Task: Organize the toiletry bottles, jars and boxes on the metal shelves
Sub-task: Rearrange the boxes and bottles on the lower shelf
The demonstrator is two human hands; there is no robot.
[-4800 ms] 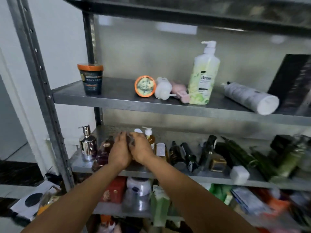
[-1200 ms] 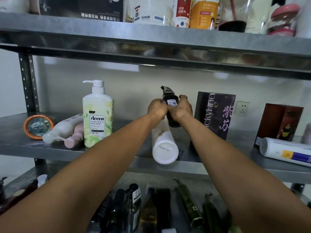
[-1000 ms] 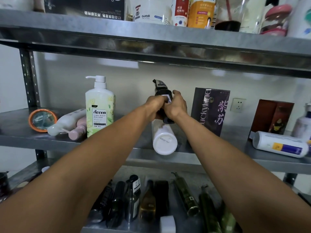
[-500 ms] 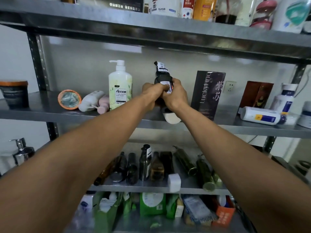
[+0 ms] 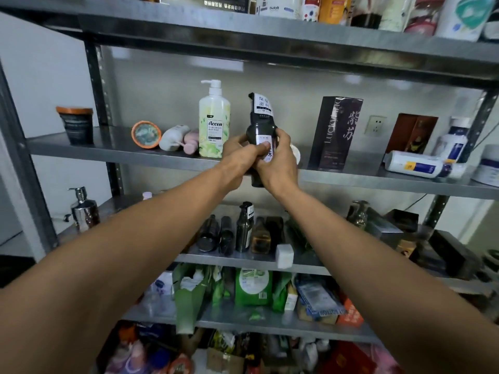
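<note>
**Dark pump bottle held upright in both hands, in front of the shelf**

We see the dark pump bottle (image 5: 261, 128) upright in the air, in front of the metal shelf (image 5: 113, 145) and not standing on it. Both hands grip its lower half. The left hand (image 5: 237, 155) curls around it from the left, and the right hand (image 5: 279, 164) closes around it from the right and from below. One thumb lies on the white front label. A white tag with characters covers the pump head.

Just to the left, the Accen body wash bottle (image 5: 214, 122) stands upright. Beside it lie a white bottle (image 5: 174, 136) and a pink bottle (image 5: 191, 141), then an orange-rimmed jar (image 5: 146, 134) on its edge. A dark tub with orange lid (image 5: 76, 125) stands near the left post.

To the right stands a tall dark box (image 5: 336, 133) with purple characters. Farther right, a white tube (image 5: 413, 164) lies in front of a red-brown box (image 5: 414, 132).

On the shelf below, dark bottles (image 5: 243, 233) lie in a row, and a chrome pump dispenser (image 5: 85, 211) stands at the left end.
</note>
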